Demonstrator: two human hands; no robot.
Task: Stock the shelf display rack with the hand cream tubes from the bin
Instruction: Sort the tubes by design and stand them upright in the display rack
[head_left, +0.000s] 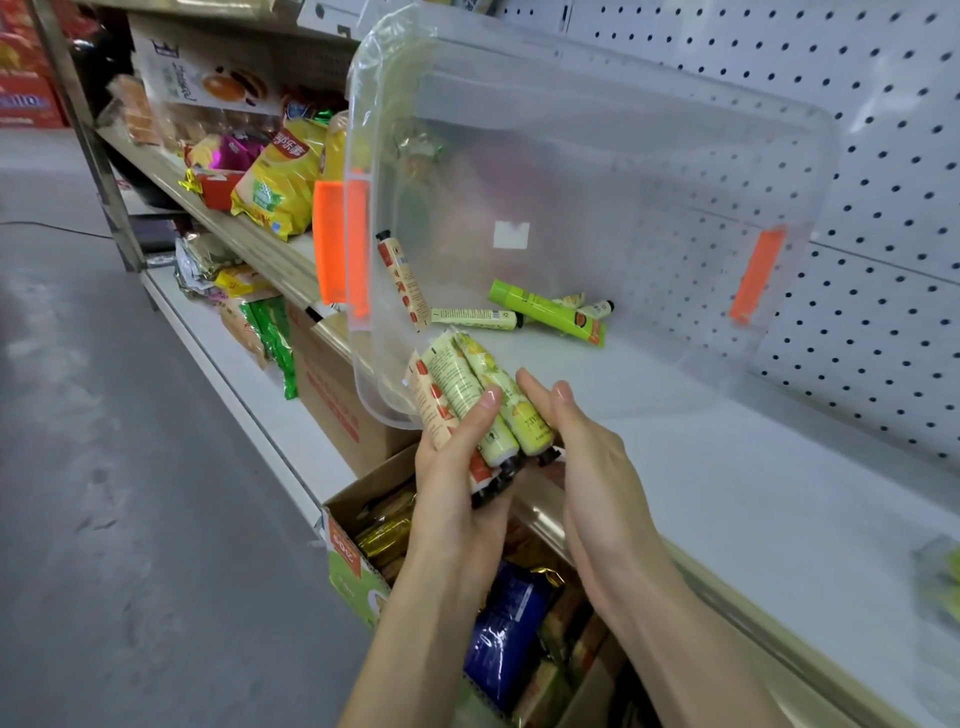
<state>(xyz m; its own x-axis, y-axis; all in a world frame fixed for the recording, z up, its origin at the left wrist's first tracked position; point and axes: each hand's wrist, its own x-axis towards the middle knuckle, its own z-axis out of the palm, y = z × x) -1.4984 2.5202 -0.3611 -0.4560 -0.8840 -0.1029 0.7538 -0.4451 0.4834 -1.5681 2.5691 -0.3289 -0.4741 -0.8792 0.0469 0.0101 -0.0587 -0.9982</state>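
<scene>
A clear plastic bin (597, 156) with orange latches stands tipped on its side on the white shelf (727, 467), its opening facing me. Several hand cream tubes (545, 314) lie inside on its lower wall, one cream-and-red tube (402, 283) leaning upright against the left wall. My left hand (457, 467) grips a bundle of three tubes (478, 400), caps pointing down toward me, just in front of the bin's rim. My right hand (587, 457) presses its flat fingers against the right side of that bundle.
Snack bags (275, 187) crowd the shelf to the left of the bin. Below the shelf edge stand open cardboard boxes (358, 561) of packaged goods. White pegboard (857, 182) backs the shelf. Grey floor lies at left.
</scene>
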